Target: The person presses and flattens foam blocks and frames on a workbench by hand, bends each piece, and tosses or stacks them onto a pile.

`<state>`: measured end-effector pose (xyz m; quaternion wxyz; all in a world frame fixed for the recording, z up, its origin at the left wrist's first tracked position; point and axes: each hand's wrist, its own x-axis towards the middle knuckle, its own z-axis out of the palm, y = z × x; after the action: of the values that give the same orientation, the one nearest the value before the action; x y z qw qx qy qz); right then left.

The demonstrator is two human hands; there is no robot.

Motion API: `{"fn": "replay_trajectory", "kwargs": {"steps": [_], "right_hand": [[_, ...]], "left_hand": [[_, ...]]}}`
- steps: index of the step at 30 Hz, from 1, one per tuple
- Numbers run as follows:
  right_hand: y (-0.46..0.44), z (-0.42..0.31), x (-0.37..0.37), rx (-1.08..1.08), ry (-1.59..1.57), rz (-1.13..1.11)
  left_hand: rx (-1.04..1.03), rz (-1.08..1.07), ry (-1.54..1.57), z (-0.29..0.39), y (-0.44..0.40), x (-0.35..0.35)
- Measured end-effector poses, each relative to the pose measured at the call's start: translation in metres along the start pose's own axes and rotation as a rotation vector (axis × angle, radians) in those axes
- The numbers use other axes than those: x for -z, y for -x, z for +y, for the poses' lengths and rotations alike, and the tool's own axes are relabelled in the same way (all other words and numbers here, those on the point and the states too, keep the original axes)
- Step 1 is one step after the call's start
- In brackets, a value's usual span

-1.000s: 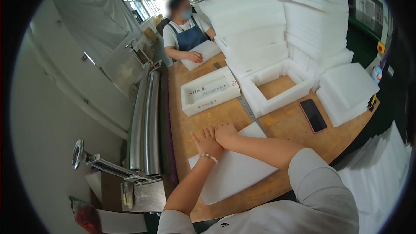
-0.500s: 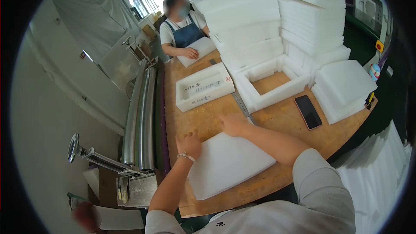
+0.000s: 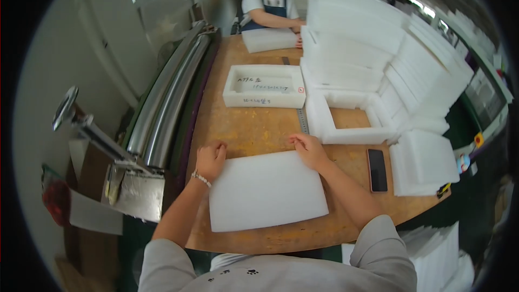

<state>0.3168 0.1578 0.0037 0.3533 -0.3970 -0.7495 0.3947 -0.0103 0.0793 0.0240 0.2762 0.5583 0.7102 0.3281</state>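
Observation:
A white foam sheet [image 3: 267, 192] lies flat on the wooden table in front of me. At its far left corner is my left hand [image 3: 212, 159], fingers curled in, with a beaded bracelet on the wrist. My right hand [image 3: 309, 150] is closed at the far right corner, thumb and fingers drawn together. Both hands touch the sheet's corners; their undersides are hidden. Beyond them sits a shallow white foam box [image 3: 265, 100] with handwriting on it. A metal ruler [image 3: 302, 121] lies partly under foam beside that box.
A foam frame [image 3: 351, 136] and tall foam stacks [image 3: 357, 27] stand at the right. A phone [image 3: 377, 170] lies near a smaller foam pile [image 3: 424, 162]. Metal rollers [image 3: 175, 105] run along the table's left side. Across the table, a person [image 3: 267, 8] handles another foam piece [image 3: 270, 39].
My view has turned, and the sheet now lies squarer to me. My right hand's fingers have drawn in, my left hand's have curled. The person opposite has shifted their foam piece.

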Motion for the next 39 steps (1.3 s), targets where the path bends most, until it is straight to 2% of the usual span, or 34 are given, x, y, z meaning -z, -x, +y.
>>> {"fn": "replay_trajectory", "kwargs": {"steps": [2,4,5,7,10,12,17,23,27,29,34,37,39], "right_hand": [[0.012,-0.041,0.007,0.090,0.622,0.029],[0.056,-0.097,-0.018,0.345,0.644,-0.049],[0.079,-0.113,-0.030,0.288,0.545,-0.122],[0.109,-0.117,-0.055,0.299,0.527,-0.163],[0.132,-0.106,-0.053,0.210,0.620,-0.111],[0.138,-0.098,-0.043,0.145,0.710,-0.072],[0.152,-0.079,-0.014,-0.077,0.655,0.048],[0.148,-0.089,-0.005,-0.120,0.765,-0.057],[0.125,-0.086,0.010,0.087,0.744,-0.240],[0.106,-0.084,0.011,0.120,0.793,-0.280],[0.039,-0.059,0.004,0.222,0.853,-0.274],[-0.007,-0.048,-0.005,0.222,0.838,-0.252],[-0.035,-0.041,-0.014,0.121,0.790,-0.277]], "left_hand": [[-0.423,0.160,-0.542,0.018,0.018,0.000],[-0.648,0.011,-0.520,0.049,0.086,-0.012],[-0.674,-0.047,-0.460,0.056,0.110,-0.019],[-0.663,-0.052,-0.320,0.068,0.145,-0.033],[-0.649,-0.062,-0.376,0.044,0.162,-0.034],[-0.501,-0.082,-0.503,0.038,0.169,-0.012],[-0.311,-0.060,-0.380,0.017,0.173,0.015],[-0.301,-0.065,-0.288,0.009,0.171,0.008],[-0.332,-0.090,-0.367,0.008,0.171,0.011],[-0.339,-0.089,-0.372,0.008,0.169,0.013],[-0.337,-0.093,-0.385,0.008,0.171,0.012],[-0.348,-0.102,-0.380,0.007,0.169,0.013],[-0.348,-0.094,-0.366,0.007,0.169,0.014]]}}
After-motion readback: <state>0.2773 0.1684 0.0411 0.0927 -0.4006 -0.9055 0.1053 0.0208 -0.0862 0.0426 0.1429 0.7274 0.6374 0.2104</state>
